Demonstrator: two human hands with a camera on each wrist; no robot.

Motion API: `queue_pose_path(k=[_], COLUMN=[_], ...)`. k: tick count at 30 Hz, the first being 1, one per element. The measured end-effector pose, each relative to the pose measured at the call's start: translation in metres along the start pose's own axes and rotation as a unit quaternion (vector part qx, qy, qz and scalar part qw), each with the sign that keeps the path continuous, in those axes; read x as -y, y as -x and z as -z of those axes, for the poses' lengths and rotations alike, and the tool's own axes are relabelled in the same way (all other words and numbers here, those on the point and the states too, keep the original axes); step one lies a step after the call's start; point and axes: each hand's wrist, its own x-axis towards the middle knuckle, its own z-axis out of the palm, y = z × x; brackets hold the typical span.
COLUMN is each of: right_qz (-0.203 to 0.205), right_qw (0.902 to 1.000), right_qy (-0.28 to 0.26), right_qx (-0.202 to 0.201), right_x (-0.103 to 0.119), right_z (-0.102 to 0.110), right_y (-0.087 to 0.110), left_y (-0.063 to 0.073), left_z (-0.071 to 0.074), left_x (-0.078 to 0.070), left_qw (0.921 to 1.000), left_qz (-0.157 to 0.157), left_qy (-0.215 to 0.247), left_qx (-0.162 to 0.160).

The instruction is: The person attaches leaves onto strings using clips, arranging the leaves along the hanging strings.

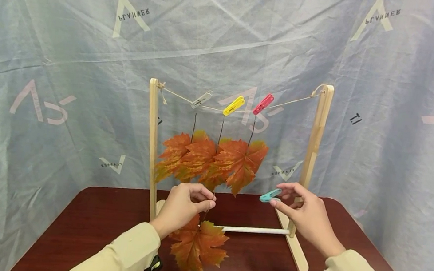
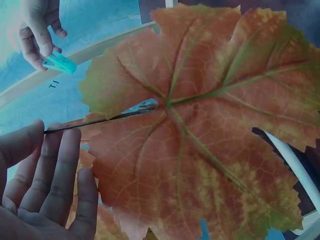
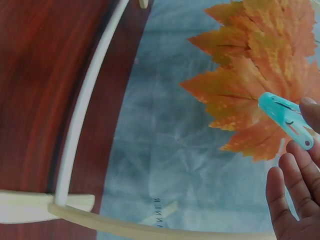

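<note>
My left hand (image 1: pixel 187 203) pinches the thin dark stem of an orange-green artificial maple leaf (image 1: pixel 199 247), which hangs below the fingers. In the left wrist view that leaf (image 2: pixel 200 110) fills much of the picture, its stem between thumb and fingertips. To the right, my right hand (image 1: pixel 306 213) holds a turquoise clothespin (image 1: pixel 270 195) between thumb and fingers; the clothespin (image 3: pixel 286 117) grips nothing. Above, a grey clothespin (image 1: pixel 202 100), a yellow clothespin (image 1: pixel 233 106) and a pink clothespin (image 1: pixel 263 104) sit on a string, with three similar leaves (image 1: pixel 240 160) hanging beneath them by their stems.
The string (image 1: pixel 293 101) runs between a left wooden post (image 1: pixel 151 146) and a right wooden post (image 1: pixel 317 133). A white rod (image 1: pixel 254 230) joins the posts low down. The frame stands on a dark red table (image 1: pixel 111 213), before a grey printed cloth (image 1: pixel 70 47).
</note>
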Motion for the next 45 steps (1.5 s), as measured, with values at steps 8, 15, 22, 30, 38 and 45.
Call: queue_pose_path(k=[8,15,22,30,38,45], right_qz=[-0.003,0.015,0.038,0.06,0.079,0.082], right_qw=[0.9996,0.9993,0.9985,0.9966,0.9938,0.9916], right_qy=[0.023,0.034,0.036,0.047,0.054,0.05], right_qx=[0.019,0.009,-0.017,-0.031,-0.057,-0.087], right_x=[0.007,0.011,0.015,0.027,0.042,0.063], right_z=[0.022,0.037,0.05,0.068,0.094,0.112], right_y=[-0.011,-0.02,-0.032,-0.056,-0.083,-0.108], left_y=[-0.014,-0.029,-0.047,-0.069,-0.09,-0.11], left_z=[-0.012,-0.022,-0.033,-0.043,-0.055,-0.059], left_x=[-0.009,-0.022,-0.039,-0.059,-0.085,-0.101], left_qw=[0.9997,0.9991,0.9984,0.9977,0.9959,0.993], left_qz=[0.001,-0.009,-0.025,-0.042,-0.058,-0.057], left_qy=[0.02,0.035,0.028,0.003,0.012,-0.006], left_qx=[-0.011,-0.023,-0.042,-0.052,-0.069,-0.104])
